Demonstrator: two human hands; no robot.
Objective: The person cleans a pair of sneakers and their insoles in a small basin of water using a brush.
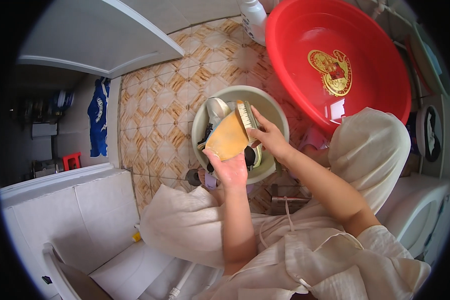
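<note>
A yellow-orange insole (228, 137) with a thin blue edge lies across the palm of my left hand (230, 168), its lower end held by the fingers and thumb. My right hand (272, 139) grips a scrub brush (252, 122) with pale bristles. Those bristles touch or nearly touch the insole's right edge; I cannot tell which. Both hands are over a pale round basin (279, 108). Inside it, a whitish shoe (217, 108) shows at the upper left, with dark laces or cloth beside it. Part of another shoe (257, 157) with a light sole is half hidden under my hands.
A large red basin (375, 75) stands at the upper right, with a white bottle (254, 22) beside it. Patterned tiles (155, 108) cover the floor. At the right is a white toilet (416, 221); a door (108, 33) hangs at the upper left. A low stool (290, 204) shows beneath me.
</note>
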